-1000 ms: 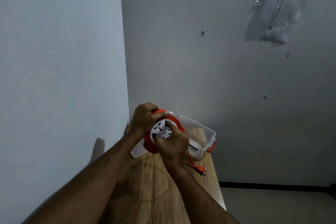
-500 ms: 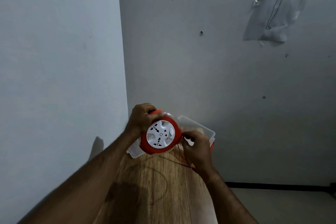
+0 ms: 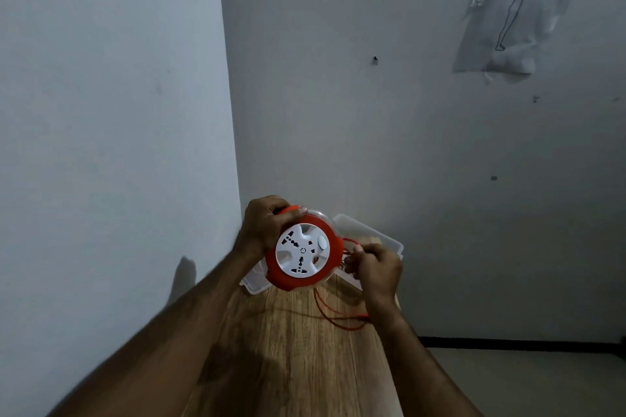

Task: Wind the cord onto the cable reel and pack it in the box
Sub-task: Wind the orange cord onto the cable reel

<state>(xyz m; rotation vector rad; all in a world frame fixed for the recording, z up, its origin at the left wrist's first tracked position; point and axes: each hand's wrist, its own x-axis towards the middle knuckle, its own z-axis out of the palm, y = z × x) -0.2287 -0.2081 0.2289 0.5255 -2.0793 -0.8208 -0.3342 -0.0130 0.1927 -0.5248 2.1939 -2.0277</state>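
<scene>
The left hand (image 3: 262,227) grips the cable reel (image 3: 302,256) steady while the right hand (image 3: 376,267) fingers pinch the cord (image 3: 338,318) to feed it on.

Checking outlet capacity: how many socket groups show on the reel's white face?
3 on the reel: one upper left, one right of centre, one at the bottom. None looks hidden.

Left hand (image 3: 264,227) grips with curled fingers; right hand (image 3: 376,267) pinches, forearms extended.
</scene>
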